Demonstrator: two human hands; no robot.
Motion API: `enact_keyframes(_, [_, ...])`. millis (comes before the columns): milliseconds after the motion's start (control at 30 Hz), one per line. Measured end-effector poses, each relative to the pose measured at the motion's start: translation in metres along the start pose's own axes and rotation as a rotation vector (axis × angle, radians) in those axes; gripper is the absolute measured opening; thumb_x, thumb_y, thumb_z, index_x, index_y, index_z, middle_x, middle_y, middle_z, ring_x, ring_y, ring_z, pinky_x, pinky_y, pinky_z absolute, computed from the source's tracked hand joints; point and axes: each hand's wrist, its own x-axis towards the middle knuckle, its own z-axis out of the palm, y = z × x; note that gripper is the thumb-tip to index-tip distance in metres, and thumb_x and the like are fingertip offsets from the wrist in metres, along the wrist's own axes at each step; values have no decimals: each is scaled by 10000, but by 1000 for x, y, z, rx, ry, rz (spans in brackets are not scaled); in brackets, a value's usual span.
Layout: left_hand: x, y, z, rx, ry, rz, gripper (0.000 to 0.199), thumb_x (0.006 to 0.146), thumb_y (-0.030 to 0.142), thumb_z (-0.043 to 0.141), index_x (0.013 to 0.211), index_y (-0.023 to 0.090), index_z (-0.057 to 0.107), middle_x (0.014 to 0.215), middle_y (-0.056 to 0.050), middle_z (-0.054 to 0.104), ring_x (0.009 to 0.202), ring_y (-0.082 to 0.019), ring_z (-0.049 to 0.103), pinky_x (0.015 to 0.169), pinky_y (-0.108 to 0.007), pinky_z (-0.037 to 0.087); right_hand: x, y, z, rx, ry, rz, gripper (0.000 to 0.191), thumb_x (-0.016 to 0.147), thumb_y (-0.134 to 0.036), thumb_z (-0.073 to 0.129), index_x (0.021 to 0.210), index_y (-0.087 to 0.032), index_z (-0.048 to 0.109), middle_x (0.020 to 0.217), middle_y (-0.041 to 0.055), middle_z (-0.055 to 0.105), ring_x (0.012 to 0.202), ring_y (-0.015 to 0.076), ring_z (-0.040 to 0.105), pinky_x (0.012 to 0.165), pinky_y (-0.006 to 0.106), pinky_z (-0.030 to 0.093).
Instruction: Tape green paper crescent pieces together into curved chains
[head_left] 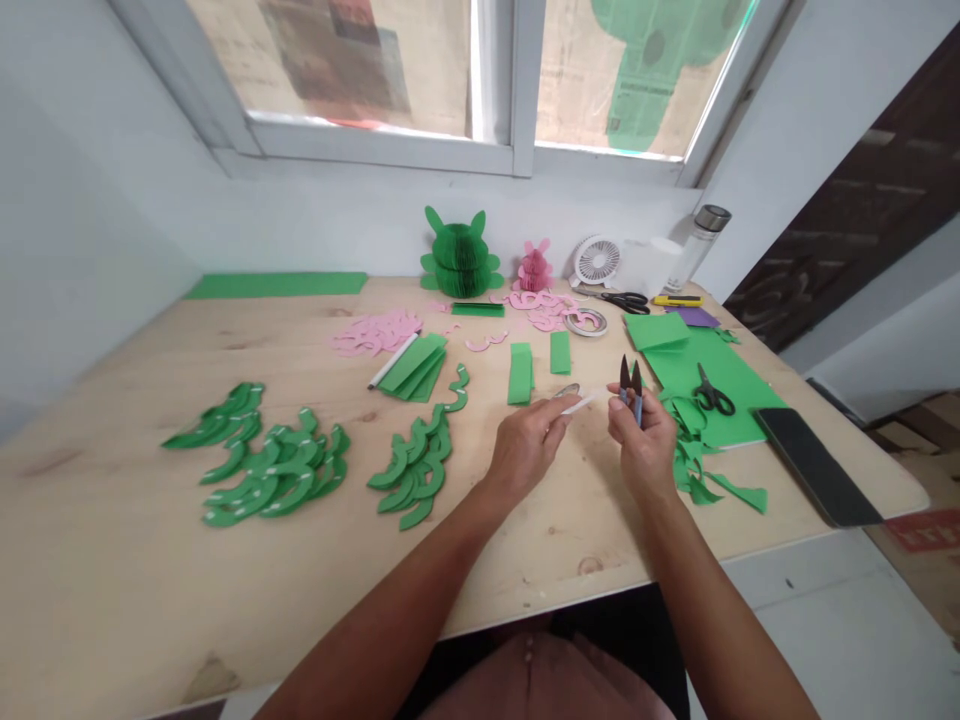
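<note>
Green paper crescents point(416, 470) lie left of the hands. What do the hands hold?

Right hand point(641, 435): fingers clamped on thread snips point(630, 385), blades up. Left hand point(525, 447): fingers pinched together on a white paper strip point(581, 403).

And to the right?

Black-handled scissors point(712, 393) rest on a green sheet point(667, 362).

Containers on the bench point(225, 600)?

One noted, at the far edge: a glass bottle point(691, 250) with a steel cap, beside a small white fan point(596, 260). Contents cannot be told.

Left hand point(525, 447) pinching white paper strip point(583, 402), right hand point(641, 430) holding blue-handled thread snips point(630, 390), green paper cutouts point(416, 470) on wooden tabletop point(225, 600) nearby.
</note>
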Motion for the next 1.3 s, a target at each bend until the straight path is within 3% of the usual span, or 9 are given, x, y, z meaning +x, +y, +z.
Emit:
enact_keyframes(300, [0,1,-2,23,54,-91,378,855,195,499,1224,265,535,990,1,703,808,-128,657,717,-216,500,-4,0,-2,-23,-50,-73,245,706,-392,660,847,-191,658,568,-39,445,484,87,372,464,236,292])
enact_keyframes(467, [0,-4,1,28,105,14,316,867,206,487,1162,249,593,1076,-30,687,883,-153,652,763,-246,505,-4,1,-3,-11,-55,-83,223,714,-373,648,838,-188,661,559,-40,437,482,86,376,460,234,289])
enact_keyframes(567, [-1,-6,2,42,120,66,287,876,213,484,1126,233,624,1026,-41,697,847,-156,651,749,-259,505,-3,3,-4,7,-73,-89,216,722,-359,643,842,-180,659,552,-44,430,477,81,371,455,230,281])
enact_keyframes(667, [-1,-6,2,50,124,73,284,882,217,482,1123,224,632,940,-41,703,793,-149,644,714,-251,503,-2,5,-5,22,-92,-94,212,728,-349,642,847,-174,656,560,-43,435,476,76,371,452,227,276])
enact_keyframes(900, [-1,-5,1,32,122,67,278,881,206,483,1108,231,641,977,-42,699,838,-152,642,743,-255,499,-2,5,-5,-12,-104,-112,234,754,-375,615,863,-171,655,554,-40,426,475,82,369,450,229,278])
enact_keyframes(1300, [-2,-5,2,21,115,73,263,873,200,497,1088,217,647,1008,-50,706,814,-159,655,747,-275,513,-6,-3,-2,-69,-7,-163,164,774,-300,623,871,-175,666,574,-43,460,495,76,395,471,221,294])
